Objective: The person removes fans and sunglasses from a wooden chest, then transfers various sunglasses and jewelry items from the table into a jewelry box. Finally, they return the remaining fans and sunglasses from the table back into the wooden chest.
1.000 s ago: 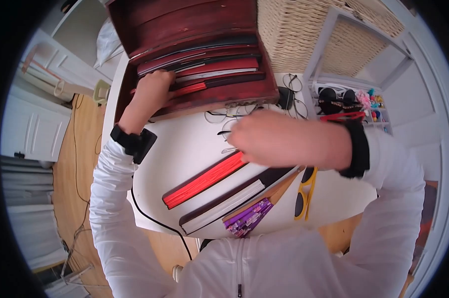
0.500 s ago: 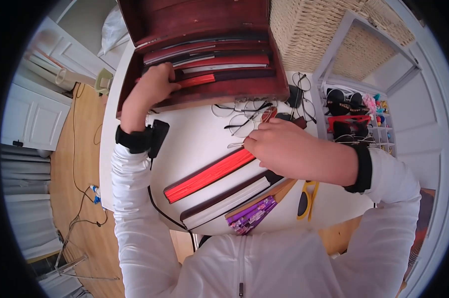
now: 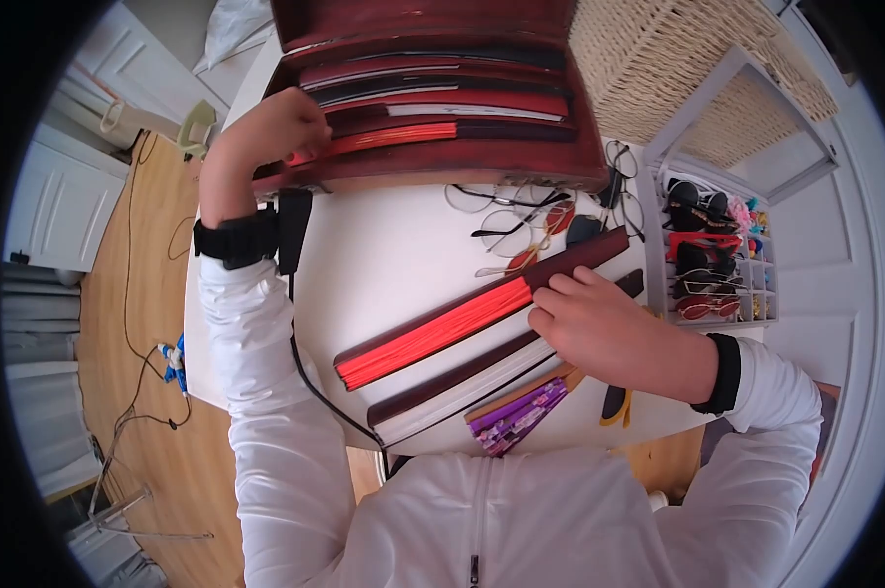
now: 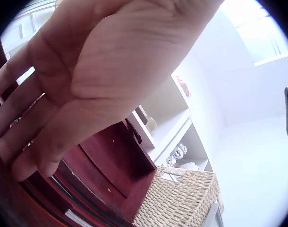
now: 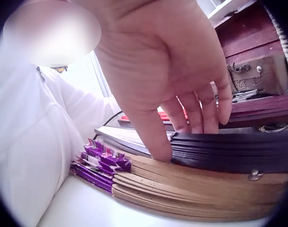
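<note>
My left hand (image 3: 261, 132) reaches over the left side of the dark red wooden box (image 3: 452, 174). Its loosely bent fingers rest at the end of a red-and-black folding fan (image 3: 393, 137) lying inside. On the table, my right hand (image 3: 604, 318) straddles a black-and-white folding fan (image 3: 462, 389); in the right wrist view the thumb is at its near side and the fingers at its far side. Just beyond lies another folding fan, red with dark guards (image 3: 442, 333). A purple folding fan with wooden ribs (image 3: 521, 412) lies nearest the body.
Several pairs of glasses (image 3: 506, 233) lie before the box. Yellow-framed sunglasses (image 3: 614, 404) are partly behind the right hand. At right stands a compartment case (image 3: 717, 265) holding sunglasses and trinkets, lid raised. A woven basket (image 3: 648, 64) stands behind. A black cable (image 3: 310, 367) crosses the table's left side.
The right hand has come back from the glasses area to the black-and-white fan. The left hand stays at the box's left end, slightly shifted. The head view has turned a little.
</note>
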`<state>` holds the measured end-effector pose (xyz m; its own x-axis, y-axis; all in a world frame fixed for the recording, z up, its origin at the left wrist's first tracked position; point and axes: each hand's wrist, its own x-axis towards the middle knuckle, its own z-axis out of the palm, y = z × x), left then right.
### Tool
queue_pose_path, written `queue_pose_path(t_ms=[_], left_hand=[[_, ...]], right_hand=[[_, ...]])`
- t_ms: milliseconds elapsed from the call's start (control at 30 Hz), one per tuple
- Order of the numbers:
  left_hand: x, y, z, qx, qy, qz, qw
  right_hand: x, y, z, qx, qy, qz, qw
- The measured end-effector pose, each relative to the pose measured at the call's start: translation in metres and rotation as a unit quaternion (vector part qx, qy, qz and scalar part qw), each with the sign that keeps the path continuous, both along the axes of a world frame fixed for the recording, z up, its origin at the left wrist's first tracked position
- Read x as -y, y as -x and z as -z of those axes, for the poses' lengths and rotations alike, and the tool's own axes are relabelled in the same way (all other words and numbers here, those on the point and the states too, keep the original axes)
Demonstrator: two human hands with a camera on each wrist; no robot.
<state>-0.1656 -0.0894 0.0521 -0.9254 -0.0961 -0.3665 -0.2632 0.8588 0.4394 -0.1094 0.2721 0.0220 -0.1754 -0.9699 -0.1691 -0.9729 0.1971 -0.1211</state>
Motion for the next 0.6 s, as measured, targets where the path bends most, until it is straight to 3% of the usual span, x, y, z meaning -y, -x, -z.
queue_pose_path(t_ms=[267, 367, 433, 533, 600], left_hand=[[0.010, 0.000, -0.001, 0.012, -0.011, 0.007, 1.000], [0.007, -0.002, -0.004, -0.002, -0.005, 0.008, 1.000], [0.005, -0.004, -0.009, -0.009, 0.001, 0.010, 1.000], [-0.008, -0.014, -0.027, -0.047, 0.022, 0.042, 0.998], [-0.045, -0.036, -0.056, -0.092, -0.024, 0.138, 0.986]], right_hand=[[0.005, 0.000, 0.002, 0.007, -0.026, 0.012, 1.000], [0.005, 0.003, -0.003, 0.049, -0.002, 0.019, 0.999], [0.004, 0.004, -0.014, 0.138, 0.046, 0.062, 0.987], [0.003, 0.008, -0.051, 0.098, 0.063, 0.085, 0.990], [-0.001, 0.013, -0.071, 0.038, 0.096, 0.097, 0.990]])
